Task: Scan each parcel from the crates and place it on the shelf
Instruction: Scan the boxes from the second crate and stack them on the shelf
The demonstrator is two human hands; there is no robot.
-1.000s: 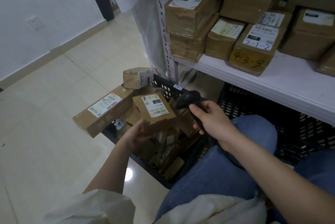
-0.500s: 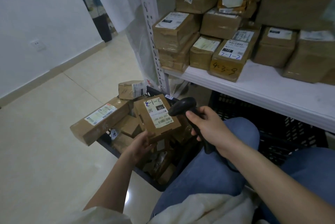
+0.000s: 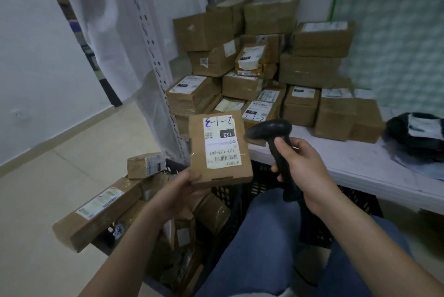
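My left hand (image 3: pixel 177 194) grips a flat brown parcel (image 3: pixel 219 150) by its lower left corner, holding it up with the white label marked 2-1-3 facing me. My right hand (image 3: pixel 304 169) holds a black barcode scanner (image 3: pixel 271 129) by its handle, its head just right of the parcel. Below them a black crate (image 3: pixel 228 200) holds several brown parcels. The white shelf (image 3: pixel 360 166) to the right carries a stack of many brown boxes (image 3: pixel 252 75).
A long brown box (image 3: pixel 101 210) lies across the crate's left edge, a small box (image 3: pixel 146 164) above it. A black bag (image 3: pixel 415 130) lies on the shelf at the right. A perforated shelf post (image 3: pixel 156 70) stands left of the stack. Tiled floor spreads left.
My left hand has lifted the parcel up out of the crate toward the shelf. The scanner has risen with it. My view has tilted up to the stacked boxes.
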